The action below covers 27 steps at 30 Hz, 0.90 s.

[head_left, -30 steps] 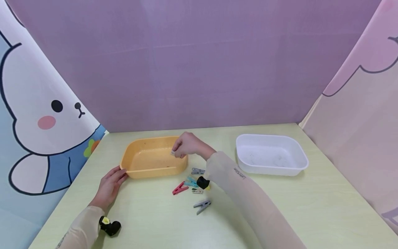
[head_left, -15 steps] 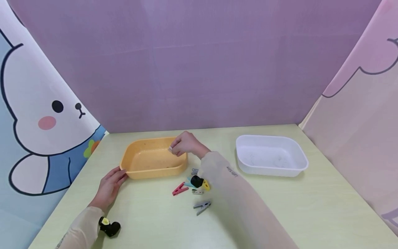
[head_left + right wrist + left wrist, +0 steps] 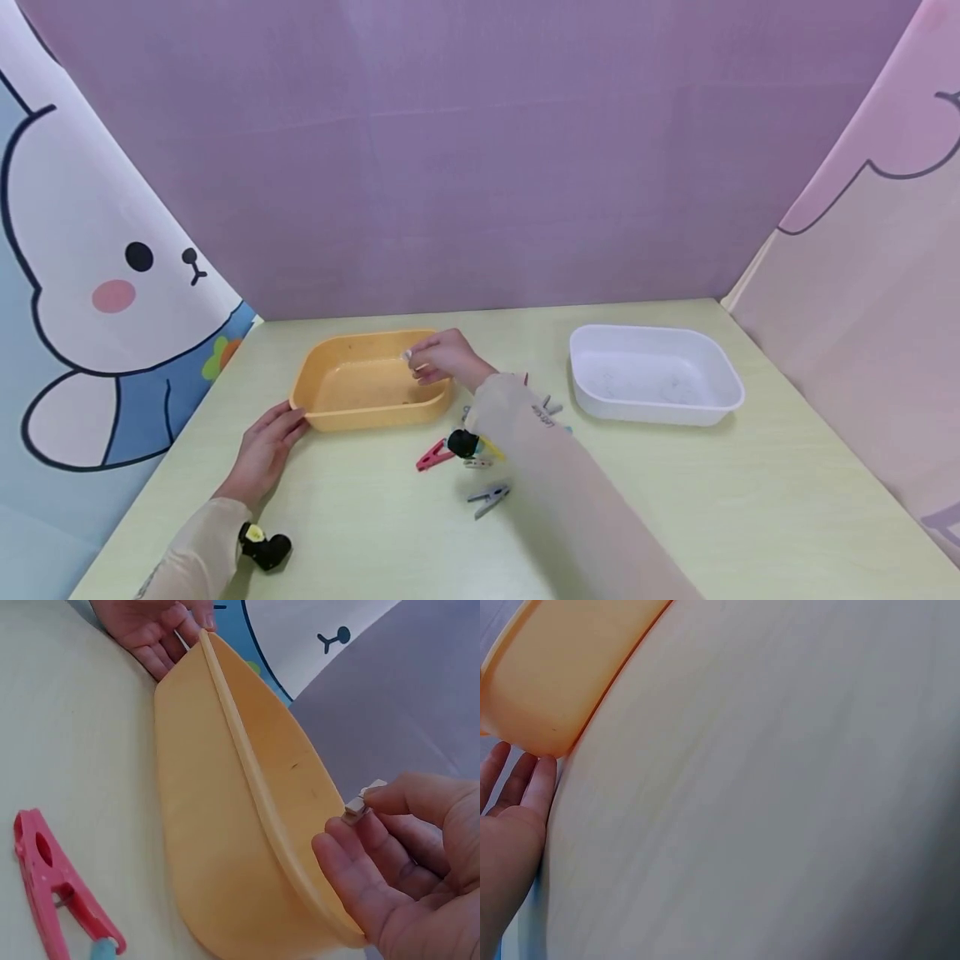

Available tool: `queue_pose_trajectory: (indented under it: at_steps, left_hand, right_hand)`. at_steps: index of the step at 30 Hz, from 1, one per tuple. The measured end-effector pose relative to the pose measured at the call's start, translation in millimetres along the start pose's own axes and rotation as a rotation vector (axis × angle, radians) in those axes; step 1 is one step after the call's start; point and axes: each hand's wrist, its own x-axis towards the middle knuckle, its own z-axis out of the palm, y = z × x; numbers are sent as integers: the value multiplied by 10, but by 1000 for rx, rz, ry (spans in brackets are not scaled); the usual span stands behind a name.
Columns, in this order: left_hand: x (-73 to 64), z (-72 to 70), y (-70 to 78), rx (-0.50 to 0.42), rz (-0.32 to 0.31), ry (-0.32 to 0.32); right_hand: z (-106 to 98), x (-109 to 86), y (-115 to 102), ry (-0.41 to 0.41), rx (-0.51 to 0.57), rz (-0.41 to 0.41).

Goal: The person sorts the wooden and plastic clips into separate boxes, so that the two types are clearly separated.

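Observation:
My right hand (image 3: 446,357) is above the right end of a yellow-orange plastic basin (image 3: 360,414). Thumb and fingertips pinch a small pale clothespin (image 3: 360,804), close over the rim in the right wrist view. At the basin's near left corner, my left hand (image 3: 262,450) touches the wall with fairly straight fingers, as the left wrist view shows. A red clothespin (image 3: 433,455) and a grey clothespin (image 3: 489,498) lie on the table in front. Several more clothespins, among them a small pale one (image 3: 477,462), are partly hidden by the right sleeve.
A white plastic basin (image 3: 645,412) stands at the right on the pale table (image 3: 360,533). More clothespins, including a grey one (image 3: 552,406), show between it and the right sleeve. A purple backdrop (image 3: 480,167) closes off the back, with printed cloth at both sides.
My right hand has shifted slightly left with the pale clothespin, and its forearm has swung left, uncovering clothespins near the white basin. The left hand stays at the basin corner.

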Motion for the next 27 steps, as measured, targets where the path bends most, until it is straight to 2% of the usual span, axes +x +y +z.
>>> queue_pose_trajectory:
  at_steps: [5,16,22,27]
  left_hand:
    - [5,4,0,0,-1,-2]
    - [10,6,3,-7,13,-15]
    - [9,3,3,-6,20,-20]
    - [6,-1,-10,0,26,-16]
  right_hand:
    - [17,13,37,-10,112,6]
    - [142,47,79,13,198,-14]
    - [208,96,116,17,203,-7]
    - [256,105,130,30,137,-1]
